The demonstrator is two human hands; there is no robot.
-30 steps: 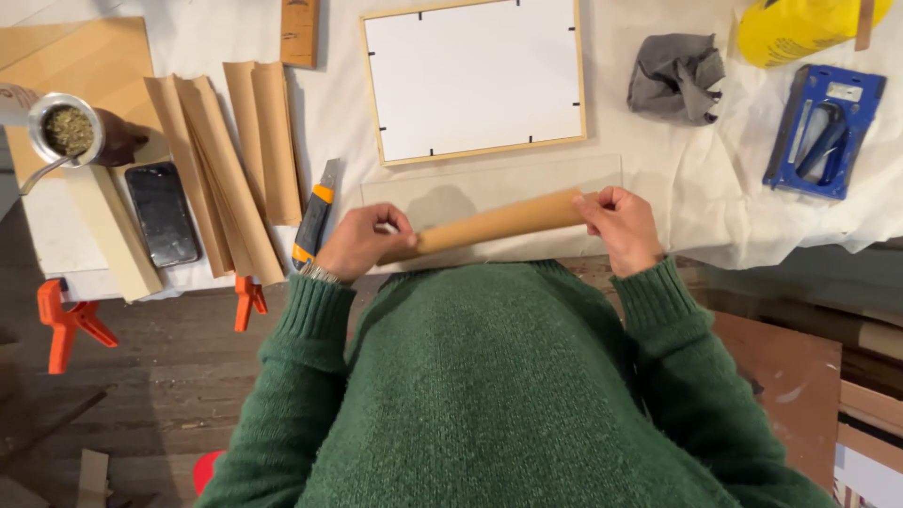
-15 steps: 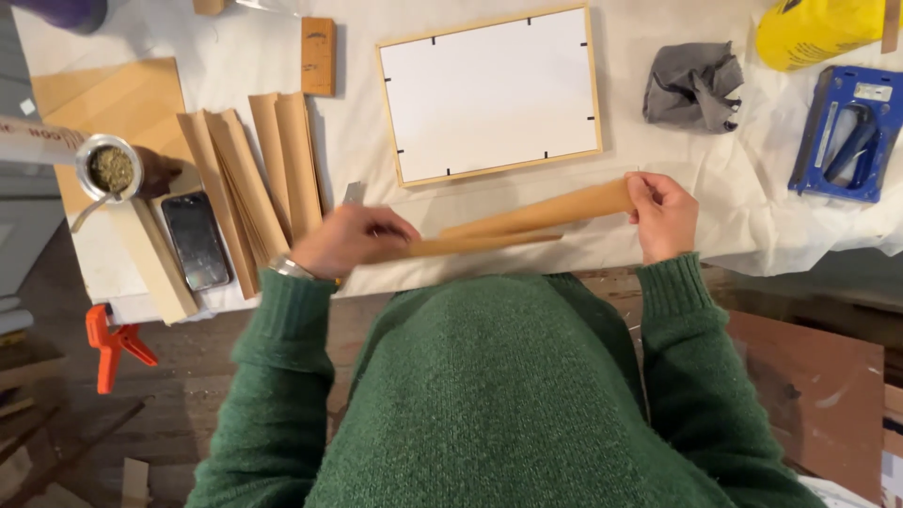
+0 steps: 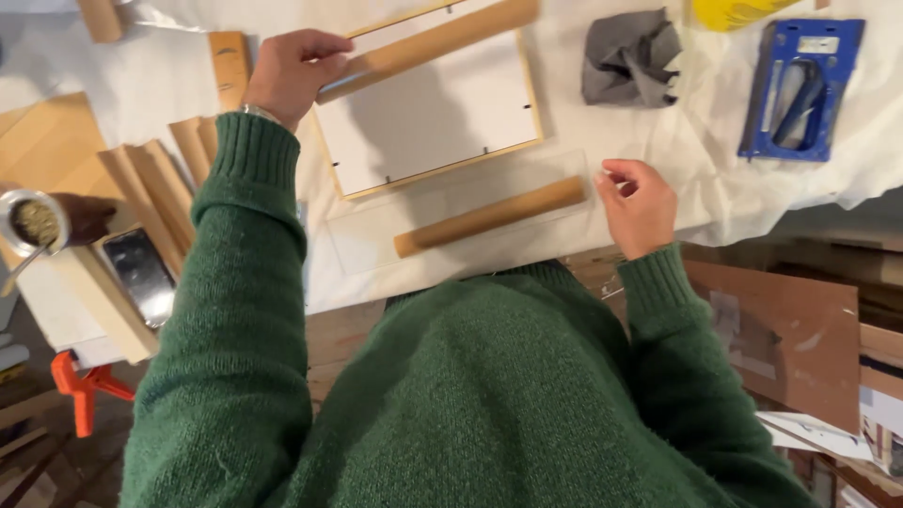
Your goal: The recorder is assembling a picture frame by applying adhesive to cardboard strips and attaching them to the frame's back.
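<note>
Placement looks to be the step in hand: left hand (image 3: 292,73) is clamped on one end of a wooden strip (image 3: 428,47) held along the far edge of the picture frame (image 3: 428,127), while right hand (image 3: 640,205) hovers with fingers loosely curled on nothing, just beside a second strip (image 3: 489,216). Aligning the held strip with that frame edge seems the next need

We see matt, smooth wood in the strip (image 3: 428,47) and the shorter piece (image 3: 489,215). The cloth (image 3: 628,55) looks soft, grey and crumpled.
</note>
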